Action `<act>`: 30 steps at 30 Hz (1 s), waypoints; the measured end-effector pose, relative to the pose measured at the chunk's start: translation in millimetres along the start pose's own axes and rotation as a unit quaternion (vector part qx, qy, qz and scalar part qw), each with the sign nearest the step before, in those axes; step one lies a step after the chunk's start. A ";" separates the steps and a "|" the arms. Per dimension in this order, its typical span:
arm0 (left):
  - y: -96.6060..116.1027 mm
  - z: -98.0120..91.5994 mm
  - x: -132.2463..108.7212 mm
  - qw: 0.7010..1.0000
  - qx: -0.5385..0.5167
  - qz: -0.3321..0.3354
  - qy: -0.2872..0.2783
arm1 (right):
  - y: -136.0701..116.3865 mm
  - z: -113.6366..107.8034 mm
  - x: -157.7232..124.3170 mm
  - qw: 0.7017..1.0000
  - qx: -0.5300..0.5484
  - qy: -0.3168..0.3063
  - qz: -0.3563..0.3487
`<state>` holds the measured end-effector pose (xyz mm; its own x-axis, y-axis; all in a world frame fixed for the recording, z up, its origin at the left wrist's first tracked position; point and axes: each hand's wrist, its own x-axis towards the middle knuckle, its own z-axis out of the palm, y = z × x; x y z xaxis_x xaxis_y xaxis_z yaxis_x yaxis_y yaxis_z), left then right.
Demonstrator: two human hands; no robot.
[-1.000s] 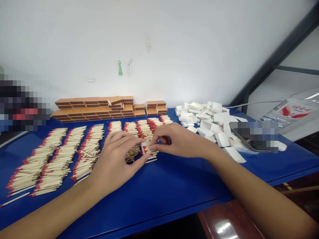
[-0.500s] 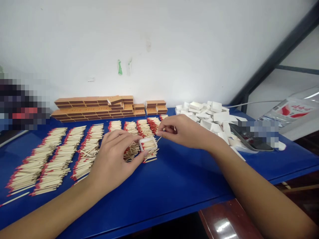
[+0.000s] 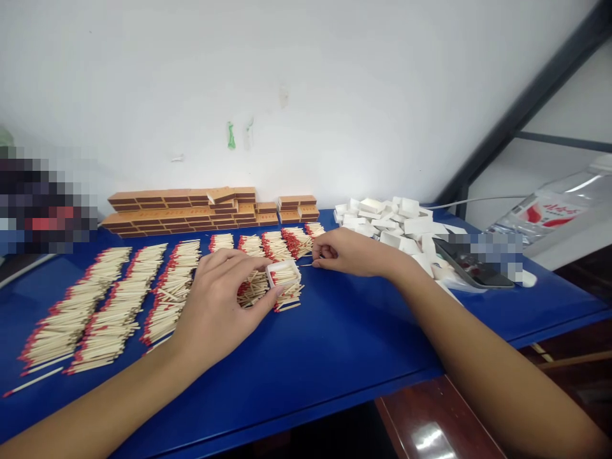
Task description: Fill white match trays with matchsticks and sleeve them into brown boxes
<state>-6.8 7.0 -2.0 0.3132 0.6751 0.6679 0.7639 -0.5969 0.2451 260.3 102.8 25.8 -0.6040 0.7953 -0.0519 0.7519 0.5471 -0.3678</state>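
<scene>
My left hand (image 3: 224, 287) grips a small white matchbox tray (image 3: 293, 264) by its left end, between thumb and fingers. Several red-tipped matches lie inside the tray, and it sits just above a row of matches (image 3: 289, 298) on the table. Right of the tray, my right hand (image 3: 347, 250) is closed in a pinch low over the blue surface. A thin match (image 3: 306, 265) pokes out to the left from its fingertips. The short match row (image 3: 297, 241) lies just beyond those fingers.
Long rows of matches (image 3: 102, 299) cover the left of the blue table (image 3: 335, 357). Brown matchboxes (image 3: 176, 213) are stacked along the wall. White empty trays (image 3: 382, 220) are heaped at right, near a phone (image 3: 473, 262) and a plastic bottle (image 3: 549, 207).
My right hand has drawn slightly away from the tray and lower toward the table, the match still at its fingertips. My left hand keeps its hold on the tray. The view has shifted slightly.
</scene>
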 end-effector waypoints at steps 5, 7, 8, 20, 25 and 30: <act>-0.2 -0.1 -0.1 1.000 -0.004 0.001 -0.003 | -1.8 1.8 2.8 0.999 -0.022 0.029 -0.023; -0.3 0.3 -0.1 1.000 -0.004 0.001 -0.006 | -1.4 3.7 3.5 0.999 -0.012 0.023 -0.020; -0.3 0.5 -0.1 1.000 -0.003 0.001 -0.006 | -0.9 4.7 3.5 1.000 -0.003 0.021 -0.019; -0.9 1.0 0.5 1.000 0.000 0.002 -0.010 | -4.4 -2.7 -3.2 1.000 0.022 -0.006 -0.016; -1.5 1.2 -0.4 1.000 0.002 0.004 -0.011 | -3.5 0.2 -2.5 0.999 0.024 -0.039 -0.008; -1.1 0.7 -0.1 1.000 0.003 0.006 -0.012 | -4.1 0.2 -4.0 0.999 0.010 -0.037 -0.014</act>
<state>-7.2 8.0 -2.9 0.3358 0.6775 0.6544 0.7630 -0.6030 0.2328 259.5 97.3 27.3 -0.6426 0.7584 -0.1090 0.7296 0.5624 -0.3890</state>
